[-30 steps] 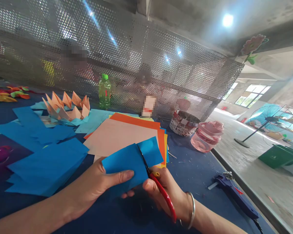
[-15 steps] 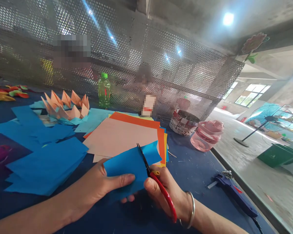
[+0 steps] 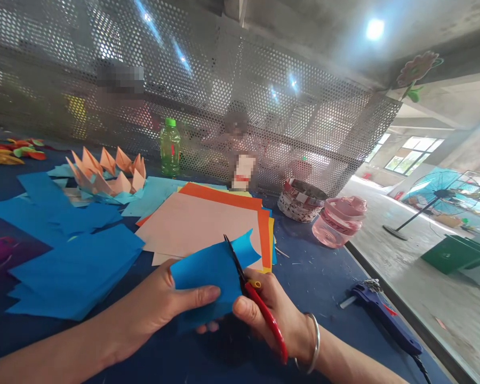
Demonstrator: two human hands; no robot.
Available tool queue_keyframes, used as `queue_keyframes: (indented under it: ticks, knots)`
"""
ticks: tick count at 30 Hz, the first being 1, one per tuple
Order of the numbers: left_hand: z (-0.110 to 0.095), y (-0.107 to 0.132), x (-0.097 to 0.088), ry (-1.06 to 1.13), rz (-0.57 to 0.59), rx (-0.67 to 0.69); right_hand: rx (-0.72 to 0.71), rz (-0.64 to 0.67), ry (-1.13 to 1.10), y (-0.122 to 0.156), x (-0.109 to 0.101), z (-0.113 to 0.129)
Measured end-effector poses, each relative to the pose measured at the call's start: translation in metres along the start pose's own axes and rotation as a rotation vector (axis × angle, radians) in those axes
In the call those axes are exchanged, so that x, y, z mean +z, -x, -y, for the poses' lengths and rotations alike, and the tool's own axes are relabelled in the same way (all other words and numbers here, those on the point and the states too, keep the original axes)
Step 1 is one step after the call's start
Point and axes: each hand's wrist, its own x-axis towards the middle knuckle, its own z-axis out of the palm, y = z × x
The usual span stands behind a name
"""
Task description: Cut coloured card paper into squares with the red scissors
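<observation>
My left hand (image 3: 160, 312) pinches a piece of blue paper (image 3: 208, 269) between thumb and fingers, holding it above the dark blue table (image 3: 316, 277). My right hand (image 3: 274, 314) grips red-handled scissors (image 3: 260, 306). Their dark blades run up through the paper, splitting off its right part, which curls away. Just behind lies a stack of pink, orange and yellow sheets (image 3: 202, 221).
A pile of cut blue squares (image 3: 74, 266) lies to the left, and folded orange paper shapes (image 3: 106, 173) sit behind it. At the back stand a green bottle (image 3: 170, 146), a woven basket (image 3: 302, 200) and a pink jar (image 3: 338, 221). A blue glue gun (image 3: 384, 320) lies near the right edge. A perforated metal screen (image 3: 264, 106) closes the back.
The scissors have cut further up the blue paper. Its right part has shrunk and curled away.
</observation>
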Motion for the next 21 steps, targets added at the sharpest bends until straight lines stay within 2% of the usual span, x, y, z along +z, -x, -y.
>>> queue_keyframes:
  ticks: [5, 11, 18, 21]
  knots:
    - [0.0001, 0.0014, 0.0007, -0.046, 0.034, -0.027, 0.037, 0.005, -0.013, 0.0013, 0.0005, -0.0020]
    - [0.0025, -0.0009, -0.0015, -0.057, 0.041, 0.001, 0.066, -0.043, -0.067, 0.0010, 0.0024, -0.0060]
    - [0.0013, -0.0011, -0.0017, -0.095, 0.077, 0.031, 0.115, 0.000, -0.211, 0.0027, 0.0067, -0.0040]
    - [0.0009, -0.0022, -0.0031, -0.249, 0.023, 0.094, 0.159, -0.105, -0.278, 0.0019, 0.0094, -0.0005]
